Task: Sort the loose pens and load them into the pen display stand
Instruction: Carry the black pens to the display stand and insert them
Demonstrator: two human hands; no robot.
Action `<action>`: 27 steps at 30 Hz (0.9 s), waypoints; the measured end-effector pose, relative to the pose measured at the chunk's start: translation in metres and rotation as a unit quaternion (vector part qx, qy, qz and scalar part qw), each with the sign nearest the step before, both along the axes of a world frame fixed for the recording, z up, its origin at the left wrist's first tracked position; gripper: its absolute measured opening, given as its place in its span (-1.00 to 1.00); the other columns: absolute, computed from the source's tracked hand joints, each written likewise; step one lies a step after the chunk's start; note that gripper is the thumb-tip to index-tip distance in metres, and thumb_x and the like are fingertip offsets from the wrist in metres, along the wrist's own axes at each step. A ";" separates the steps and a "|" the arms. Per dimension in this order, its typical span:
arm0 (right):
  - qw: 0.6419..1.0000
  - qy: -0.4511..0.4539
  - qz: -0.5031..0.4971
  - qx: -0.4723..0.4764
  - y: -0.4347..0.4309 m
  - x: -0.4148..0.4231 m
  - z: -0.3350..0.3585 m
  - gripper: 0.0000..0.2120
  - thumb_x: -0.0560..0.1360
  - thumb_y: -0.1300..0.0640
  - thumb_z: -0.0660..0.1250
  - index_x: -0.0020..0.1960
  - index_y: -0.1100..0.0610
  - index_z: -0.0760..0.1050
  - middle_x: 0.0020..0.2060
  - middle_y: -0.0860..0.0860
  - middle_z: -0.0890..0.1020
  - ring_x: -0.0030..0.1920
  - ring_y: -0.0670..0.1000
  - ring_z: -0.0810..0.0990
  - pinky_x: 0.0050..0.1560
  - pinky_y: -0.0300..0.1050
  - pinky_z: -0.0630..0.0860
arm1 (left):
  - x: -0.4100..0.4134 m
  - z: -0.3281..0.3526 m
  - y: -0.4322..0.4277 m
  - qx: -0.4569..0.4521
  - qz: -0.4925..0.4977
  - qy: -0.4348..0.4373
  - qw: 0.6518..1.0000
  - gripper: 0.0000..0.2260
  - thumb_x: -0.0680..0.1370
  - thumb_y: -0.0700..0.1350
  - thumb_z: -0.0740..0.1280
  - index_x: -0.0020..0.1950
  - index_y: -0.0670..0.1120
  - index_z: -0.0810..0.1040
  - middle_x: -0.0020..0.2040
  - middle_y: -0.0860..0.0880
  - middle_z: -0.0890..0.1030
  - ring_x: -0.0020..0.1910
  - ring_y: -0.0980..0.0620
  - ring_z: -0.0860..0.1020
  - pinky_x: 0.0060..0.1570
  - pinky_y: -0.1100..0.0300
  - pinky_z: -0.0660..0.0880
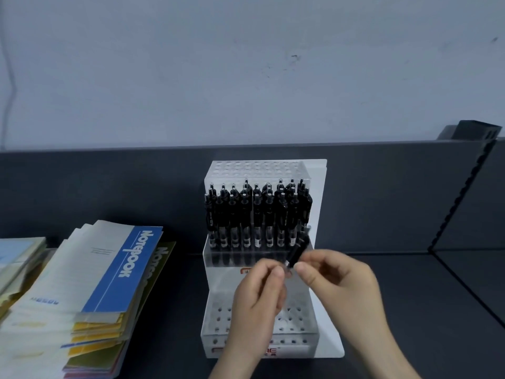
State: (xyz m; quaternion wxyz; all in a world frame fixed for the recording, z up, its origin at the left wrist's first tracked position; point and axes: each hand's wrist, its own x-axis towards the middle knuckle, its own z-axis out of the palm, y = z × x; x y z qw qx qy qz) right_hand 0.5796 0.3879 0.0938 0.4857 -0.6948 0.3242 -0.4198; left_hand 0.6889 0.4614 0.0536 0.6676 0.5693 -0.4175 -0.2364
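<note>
A white and clear tiered pen display stand (323,340) sits on the dark desk in the middle of the head view. Its middle tier holds several black pens (257,212) standing upright; the top tier and the low front tier show bare holes. Both hands meet in front of the stand on one black pen (298,250), tilted up to the right. My left hand (258,299) pinches its lower clear end. My right hand (338,283) pinches it just above. The pen's lower tip is hidden by my fingers.
A slanted pile of notebooks (90,291) with a blue "Notebook" cover lies left of the stand, close to its side. A dark partition wall (109,187) runs behind, and a second panel (470,203) closes off the right. Dark desk surface (423,310) lies to the right.
</note>
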 end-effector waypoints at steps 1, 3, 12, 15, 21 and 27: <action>1.000 -0.006 -0.002 -0.003 0.001 -0.001 0.000 -0.84 0.35 0.23 0.50 -0.32 0.01 0.63 -0.39 -0.09 0.65 -0.35 -0.19 0.57 -0.28 -0.38 0.48 | -0.002 -0.001 -0.001 0.002 -0.018 -0.002 1.000 -0.76 0.48 0.18 0.22 -0.16 0.04 0.53 -0.44 0.06 0.37 -0.45 0.15 0.30 -0.44 0.33 0.26; 1.000 -0.017 -0.005 -0.004 0.000 -0.001 0.000 -0.82 0.35 0.25 0.50 -0.37 0.05 0.60 -0.45 -0.06 0.62 -0.41 -0.19 0.52 -0.33 -0.39 0.43 | -0.003 -0.003 -0.002 0.008 -0.037 -0.015 0.999 -0.74 0.48 0.21 0.21 -0.14 0.05 0.53 -0.44 0.06 0.39 -0.44 0.14 0.32 -0.42 0.32 0.28; 0.978 -0.121 -0.142 -0.098 -0.040 -0.010 0.049 -0.87 0.38 0.19 0.48 -0.30 0.03 0.59 -0.37 0.00 0.67 -0.31 -0.01 0.65 -0.17 -0.13 0.59 | 0.004 0.002 0.017 0.182 0.097 -0.360 0.910 -0.80 0.55 0.20 0.22 0.14 0.26 0.50 -0.04 0.35 0.55 0.01 0.38 0.49 -0.02 0.43 0.43; 0.969 -0.079 -0.161 -0.168 -0.046 -0.002 0.056 -0.83 0.39 0.18 0.48 -0.28 -0.05 0.57 -0.38 -0.10 0.65 -0.32 -0.12 0.63 -0.21 -0.34 0.52 | 0.005 0.003 0.017 0.186 0.102 -0.397 0.893 -0.72 0.58 0.19 0.18 0.26 0.21 0.47 0.14 0.32 0.51 0.16 0.37 0.42 0.09 0.45 0.36; 0.971 0.011 -0.146 -0.191 -0.051 0.014 0.038 -0.88 0.37 0.15 0.50 -0.27 0.00 0.59 -0.38 -0.20 0.62 -0.31 -0.23 0.59 -0.24 -0.47 0.45 | 0.008 0.000 0.019 0.213 0.099 -0.420 0.877 -0.72 0.59 0.17 0.19 0.28 0.19 0.47 0.20 0.29 0.49 0.24 0.30 0.39 0.08 0.42 0.33; 0.967 0.068 -0.128 -0.208 -0.049 0.020 0.012 -0.88 0.38 0.17 0.50 -0.27 0.05 0.58 -0.43 -0.18 0.60 -0.33 -0.22 0.57 -0.24 -0.39 0.48 | 0.014 0.000 0.020 0.219 0.101 -0.424 0.873 -0.72 0.60 0.17 0.17 0.29 0.21 0.44 0.21 0.31 0.46 0.24 0.33 0.33 -0.01 0.47 0.25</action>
